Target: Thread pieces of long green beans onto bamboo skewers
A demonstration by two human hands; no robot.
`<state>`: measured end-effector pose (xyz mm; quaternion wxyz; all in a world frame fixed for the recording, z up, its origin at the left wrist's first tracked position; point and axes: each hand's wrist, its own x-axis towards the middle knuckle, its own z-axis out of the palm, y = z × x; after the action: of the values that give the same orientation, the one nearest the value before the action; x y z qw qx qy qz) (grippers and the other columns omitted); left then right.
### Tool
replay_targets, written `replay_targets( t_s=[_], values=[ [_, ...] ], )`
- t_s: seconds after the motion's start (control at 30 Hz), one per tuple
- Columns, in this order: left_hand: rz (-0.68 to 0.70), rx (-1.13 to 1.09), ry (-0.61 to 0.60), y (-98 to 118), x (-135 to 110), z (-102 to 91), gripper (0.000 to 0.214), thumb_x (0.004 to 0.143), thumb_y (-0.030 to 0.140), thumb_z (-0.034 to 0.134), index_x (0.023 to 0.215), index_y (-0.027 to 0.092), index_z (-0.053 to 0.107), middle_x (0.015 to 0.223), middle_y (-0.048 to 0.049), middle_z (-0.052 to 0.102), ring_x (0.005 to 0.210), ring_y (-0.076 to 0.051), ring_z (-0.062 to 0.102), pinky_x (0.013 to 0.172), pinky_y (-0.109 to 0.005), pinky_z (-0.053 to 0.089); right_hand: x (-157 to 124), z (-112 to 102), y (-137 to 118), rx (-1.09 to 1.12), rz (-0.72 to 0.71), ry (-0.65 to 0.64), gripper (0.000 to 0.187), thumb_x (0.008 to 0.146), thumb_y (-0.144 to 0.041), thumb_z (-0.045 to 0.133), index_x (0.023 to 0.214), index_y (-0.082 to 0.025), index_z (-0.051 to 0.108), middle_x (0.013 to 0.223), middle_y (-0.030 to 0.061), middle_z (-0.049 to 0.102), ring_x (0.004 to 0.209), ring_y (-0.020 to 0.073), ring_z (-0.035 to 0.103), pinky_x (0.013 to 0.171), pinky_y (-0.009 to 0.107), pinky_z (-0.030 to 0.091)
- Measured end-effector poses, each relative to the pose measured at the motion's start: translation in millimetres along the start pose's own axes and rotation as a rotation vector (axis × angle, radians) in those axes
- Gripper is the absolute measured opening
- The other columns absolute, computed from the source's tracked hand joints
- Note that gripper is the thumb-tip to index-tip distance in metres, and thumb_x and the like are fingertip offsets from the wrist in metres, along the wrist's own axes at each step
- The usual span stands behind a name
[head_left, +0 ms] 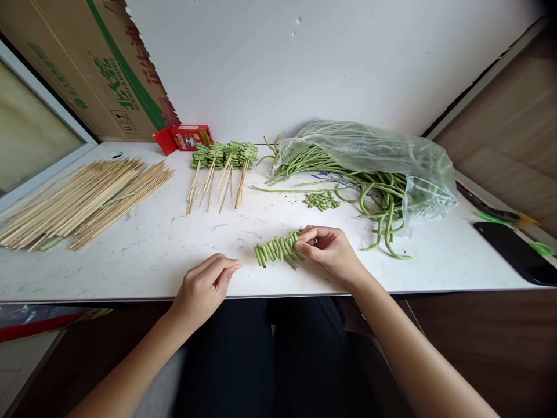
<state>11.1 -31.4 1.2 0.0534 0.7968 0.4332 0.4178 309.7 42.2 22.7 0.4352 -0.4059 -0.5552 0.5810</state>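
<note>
My right hand (328,249) is closed in a pinch on the right end of a skewer of short green bean pieces (278,249) that lies across the white table (165,244) near its front edge. My left hand (206,284) rests on the table to the left of the skewer, fingers curled and pinched together near where the stick's bare end would be; the stick itself is too thin to make out. A few loose cut bean pieces (322,201) lie just beyond the skewer.
A clear plastic bag of long green beans (365,168) lies at the right. Several finished bean skewers (224,165) sit at the back centre. A large pile of bare bamboo skewers (82,200) covers the left. A red box (187,137), a black phone (517,252) and cardboard (100,64) stand around.
</note>
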Motion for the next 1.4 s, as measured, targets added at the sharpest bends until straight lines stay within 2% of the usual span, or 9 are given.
replay_targets(
  t_s=[0.23,0.33,0.43,0.53,0.63,0.83,1.0,1.27,1.4],
  values=[
    [-0.030,0.022,0.026,3,3,0.3,0.011,0.100,0.009,0.063,0.100,0.018,0.068,0.082,-0.0012,0.072,0.070,-0.011,0.067,0.067,-0.021,0.054,1,-7,-10,-0.091,-0.002,0.012,0.032,0.080,-0.051,0.089,0.091,-0.022,0.083,0.099,0.0072,0.078,0.089,0.0221,0.066,0.080,0.036,0.051],
    [-0.033,0.038,0.052,3,3,1.3,0.011,0.099,0.009,0.064,0.101,0.018,0.069,0.085,-0.0022,0.074,0.071,-0.011,0.068,0.068,-0.022,0.055,4,-22,-19,-0.224,-0.070,0.141,0.040,0.092,-0.061,0.073,0.097,-0.023,0.084,0.103,0.0089,0.080,0.095,0.0260,0.069,0.083,0.039,0.053],
    [-0.020,0.047,0.067,2,2,2.3,0.012,0.099,0.009,0.065,0.103,0.019,0.070,0.088,-0.0033,0.076,0.075,-0.013,0.070,0.071,-0.023,0.057,6,-40,-25,-0.516,-0.156,0.249,0.042,0.097,-0.062,0.066,0.099,-0.025,0.084,0.106,0.0099,0.080,0.100,0.0292,0.067,0.083,0.041,0.052],
    [-0.017,0.054,0.066,2,2,2.6,0.013,0.099,0.008,0.065,0.105,0.019,0.070,0.091,-0.0039,0.077,0.078,-0.013,0.072,0.072,-0.023,0.058,4,-53,-26,-0.872,-0.216,0.170,0.034,0.093,-0.057,0.073,0.096,-0.026,0.085,0.103,0.0116,0.079,0.103,0.0334,0.063,0.090,0.047,0.051],
    [-0.019,0.060,0.059,2,1,2.1,0.013,0.098,0.009,0.066,0.105,0.019,0.071,0.091,-0.0042,0.077,0.077,-0.013,0.072,0.071,-0.023,0.058,2,-58,-23,-1.013,-0.234,0.048,0.028,0.091,-0.051,0.076,0.097,-0.025,0.085,0.101,0.0126,0.077,0.101,0.0343,0.061,0.096,0.052,0.049],
    [-0.035,0.054,0.051,3,2,1.3,0.011,0.099,0.010,0.066,0.104,0.018,0.071,0.092,-0.0047,0.077,0.079,-0.014,0.072,0.072,-0.024,0.058,3,-56,-18,-1.034,-0.247,0.030,0.017,0.093,-0.040,0.075,0.094,-0.025,0.083,0.101,0.0117,0.077,0.101,0.0341,0.062,0.092,0.050,0.050],
    [-0.052,0.045,0.048,4,2,1.9,0.011,0.100,0.011,0.065,0.105,0.019,0.070,0.093,-0.0048,0.078,0.080,-0.014,0.073,0.072,-0.024,0.059,3,-57,-19,-1.023,-0.182,0.105,0.017,0.094,-0.038,0.073,0.089,-0.025,0.081,0.091,0.0105,0.078,0.093,0.0328,0.065,0.082,0.047,0.050],
    [-0.051,0.046,0.050,2,2,2.5,0.012,0.100,0.011,0.065,0.105,0.019,0.071,0.093,-0.0050,0.078,0.081,-0.015,0.073,0.074,-0.025,0.059,8,-56,-13,-0.972,-0.232,0.176,0.028,0.100,-0.039,0.061,0.110,-0.024,0.082,0.095,0.0124,0.076,0.095,0.0327,0.064,0.089,0.049,0.050],
    [-0.056,0.047,0.048,3,2,2.4,0.011,0.100,0.010,0.065,0.104,0.019,0.070,0.092,-0.0041,0.077,0.079,-0.014,0.072,0.073,-0.024,0.058,9,-47,-9,-0.810,-0.218,0.174,0.033,0.104,-0.041,0.054,0.115,-0.023,0.079,0.101,0.0122,0.071,0.094,0.0278,0.065,0.086,0.043,0.051]
  ],
)
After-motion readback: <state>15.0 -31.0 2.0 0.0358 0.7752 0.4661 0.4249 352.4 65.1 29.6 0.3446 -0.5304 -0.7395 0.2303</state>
